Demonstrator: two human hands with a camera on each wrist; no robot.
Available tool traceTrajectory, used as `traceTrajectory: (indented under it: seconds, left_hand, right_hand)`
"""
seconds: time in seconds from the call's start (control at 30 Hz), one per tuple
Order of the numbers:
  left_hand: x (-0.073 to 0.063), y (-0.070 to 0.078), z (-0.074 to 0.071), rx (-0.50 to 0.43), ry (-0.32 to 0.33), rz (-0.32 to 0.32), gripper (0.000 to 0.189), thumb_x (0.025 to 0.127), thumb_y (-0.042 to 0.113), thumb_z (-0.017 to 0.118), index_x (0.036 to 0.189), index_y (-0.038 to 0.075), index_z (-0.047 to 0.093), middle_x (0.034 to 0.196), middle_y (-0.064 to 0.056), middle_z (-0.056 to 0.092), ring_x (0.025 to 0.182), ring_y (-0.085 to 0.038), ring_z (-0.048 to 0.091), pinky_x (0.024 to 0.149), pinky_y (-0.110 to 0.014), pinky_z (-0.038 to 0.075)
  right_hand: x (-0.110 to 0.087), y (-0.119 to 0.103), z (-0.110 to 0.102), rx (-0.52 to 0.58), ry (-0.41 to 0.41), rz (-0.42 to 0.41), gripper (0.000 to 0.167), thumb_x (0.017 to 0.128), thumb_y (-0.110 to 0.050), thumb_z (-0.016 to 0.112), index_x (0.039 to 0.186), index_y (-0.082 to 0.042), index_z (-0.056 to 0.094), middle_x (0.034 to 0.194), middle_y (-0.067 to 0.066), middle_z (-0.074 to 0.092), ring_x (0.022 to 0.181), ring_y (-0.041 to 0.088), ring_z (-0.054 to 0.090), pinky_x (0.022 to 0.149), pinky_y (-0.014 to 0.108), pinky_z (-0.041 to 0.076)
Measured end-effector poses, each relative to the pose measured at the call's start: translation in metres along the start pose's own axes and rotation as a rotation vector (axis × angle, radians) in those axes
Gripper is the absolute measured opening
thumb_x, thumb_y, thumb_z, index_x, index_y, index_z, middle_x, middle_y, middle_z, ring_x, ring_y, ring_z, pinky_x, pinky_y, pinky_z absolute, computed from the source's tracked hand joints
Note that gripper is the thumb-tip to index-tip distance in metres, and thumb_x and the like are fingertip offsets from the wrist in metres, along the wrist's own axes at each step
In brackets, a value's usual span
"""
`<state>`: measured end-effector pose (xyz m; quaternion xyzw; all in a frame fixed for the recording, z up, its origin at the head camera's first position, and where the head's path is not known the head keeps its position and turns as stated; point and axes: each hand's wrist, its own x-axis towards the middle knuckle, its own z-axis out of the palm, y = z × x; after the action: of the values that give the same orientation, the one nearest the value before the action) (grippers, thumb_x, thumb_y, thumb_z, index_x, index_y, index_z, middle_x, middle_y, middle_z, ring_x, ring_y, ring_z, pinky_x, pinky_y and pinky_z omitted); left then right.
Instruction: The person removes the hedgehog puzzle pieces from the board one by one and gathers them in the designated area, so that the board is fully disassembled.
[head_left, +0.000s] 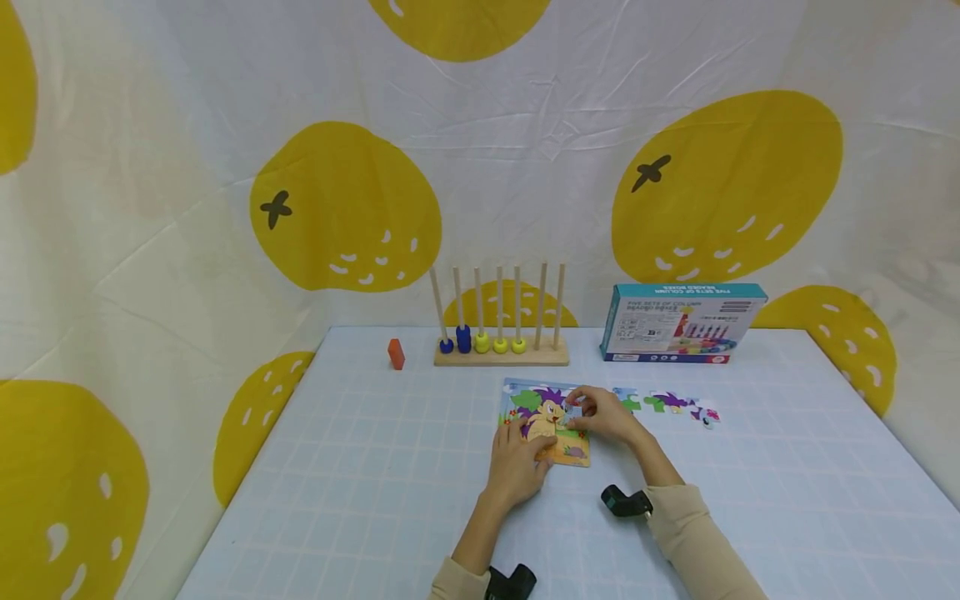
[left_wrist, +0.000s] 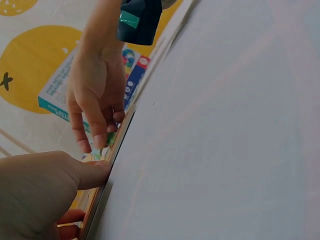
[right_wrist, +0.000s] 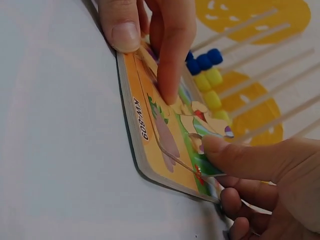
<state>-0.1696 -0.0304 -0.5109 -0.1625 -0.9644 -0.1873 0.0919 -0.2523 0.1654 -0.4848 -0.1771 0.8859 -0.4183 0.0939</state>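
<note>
A jigsaw puzzle board (head_left: 566,440) with a purple-haired hedgehog picture lies in the middle of the table. My left hand (head_left: 516,467) rests on its lower left part, with fingertips touching the picture in the right wrist view. At the board's right side my right hand (head_left: 609,414) pinches a small puzzle piece (right_wrist: 206,166) between thumb and fingers, over the green part of the picture. Fingers hide much of that piece. Several loose puzzle pieces (head_left: 671,402) lie to the right of the board, beyond my right hand.
Behind the board stands a wooden peg rack (head_left: 501,358) with blue and yellow beads on upright rods. An orange block (head_left: 396,354) is to its left. A teal-and-white box (head_left: 682,325) stands at the back right, before the patterned curtain.
</note>
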Motion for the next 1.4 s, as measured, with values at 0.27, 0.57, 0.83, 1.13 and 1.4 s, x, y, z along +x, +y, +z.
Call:
traceTrajectory:
  seconds: [0.27, 0.57, 0.83, 1.13, 1.4]
  left_hand:
    - [0.0006, -0.0002, -0.0007, 0.005, -0.015, -0.010, 0.029, 0.086, 0.031, 0.065, 0.114, 0.029, 0.069, 0.131, -0.014, 0.045, 0.121, -0.030, 0.038, 0.102, -0.046, 0.031]
    - [0.0012, 0.0008, -0.0012, 0.011, -0.019, -0.001, 0.029, 0.087, 0.031, 0.064, 0.116, 0.030, 0.067, 0.132, -0.015, 0.045, 0.122, -0.030, 0.038, 0.103, -0.046, 0.030]
    - [0.0001, 0.0008, -0.0029, 0.023, -0.060, 0.001, 0.034, 0.088, 0.039, 0.062, 0.120, 0.030, 0.064, 0.133, -0.016, 0.043, 0.120, -0.030, 0.036, 0.103, -0.047, 0.029]
    - [0.0005, 0.0032, -0.0060, 0.020, -0.152, -0.008, 0.042, 0.087, 0.048, 0.060, 0.127, 0.036, 0.058, 0.138, -0.017, 0.037, 0.126, -0.034, 0.030, 0.107, -0.052, 0.023]
    - [0.0008, 0.0026, -0.0066, 0.034, -0.145, 0.009, 0.042, 0.086, 0.048, 0.061, 0.127, 0.036, 0.059, 0.136, -0.017, 0.039, 0.125, -0.034, 0.031, 0.107, -0.052, 0.024]
  right_hand:
    - [-0.0013, 0.0017, -0.0007, 0.009, 0.014, -0.019, 0.022, 0.081, -0.009, 0.072, 0.100, 0.001, 0.065, 0.083, 0.005, 0.060, 0.073, 0.017, 0.049, 0.068, 0.029, 0.044]
    - [-0.0015, 0.0011, 0.0021, -0.060, 0.018, -0.014, 0.023, 0.077, -0.014, 0.077, 0.093, -0.001, 0.066, 0.069, 0.001, 0.051, 0.064, 0.015, 0.044, 0.057, 0.025, 0.038]
    - [-0.0029, 0.0007, 0.0037, -0.057, 0.035, 0.020, 0.029, 0.074, -0.017, 0.080, 0.089, -0.001, 0.061, 0.068, 0.002, 0.051, 0.064, 0.015, 0.044, 0.059, 0.027, 0.039]
    - [-0.0025, 0.0052, 0.0016, 0.014, 0.017, 0.000, 0.028, 0.080, -0.017, 0.075, 0.097, -0.001, 0.059, 0.067, 0.001, 0.051, 0.062, 0.013, 0.045, 0.058, 0.026, 0.039]
    - [-0.0020, 0.0097, -0.0033, 0.056, 0.000, -0.037, 0.023, 0.084, -0.013, 0.070, 0.099, 0.003, 0.061, 0.072, 0.002, 0.059, 0.066, 0.014, 0.050, 0.063, 0.027, 0.043]
